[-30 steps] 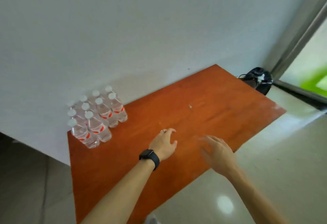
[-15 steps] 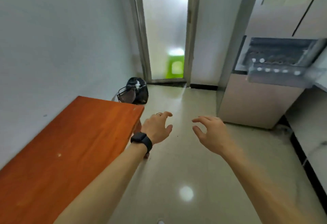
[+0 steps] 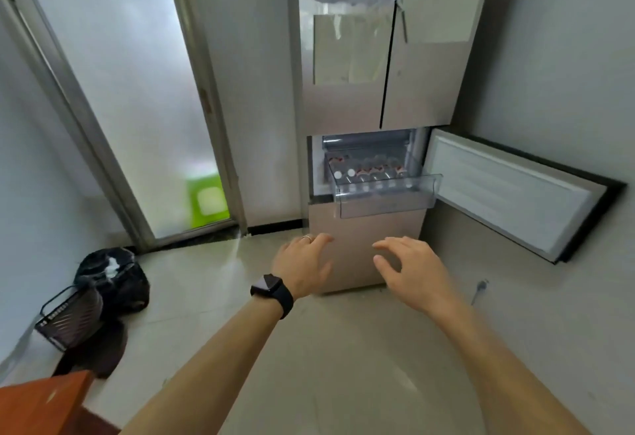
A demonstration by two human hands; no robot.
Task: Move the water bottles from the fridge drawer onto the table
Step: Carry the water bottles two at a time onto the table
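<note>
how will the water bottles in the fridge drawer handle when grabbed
The water bottles lie on their sides in the drawer, so they'd probably roll if laid down. White caps are on, so likely full and heavyish. Clear plastic may dent if squeezed.

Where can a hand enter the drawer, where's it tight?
Free: above the pulled-out drawer, and bare floor before the fridge. Crowded: water bottles lie packed across the drawer; the open door bounds its right.
</note>
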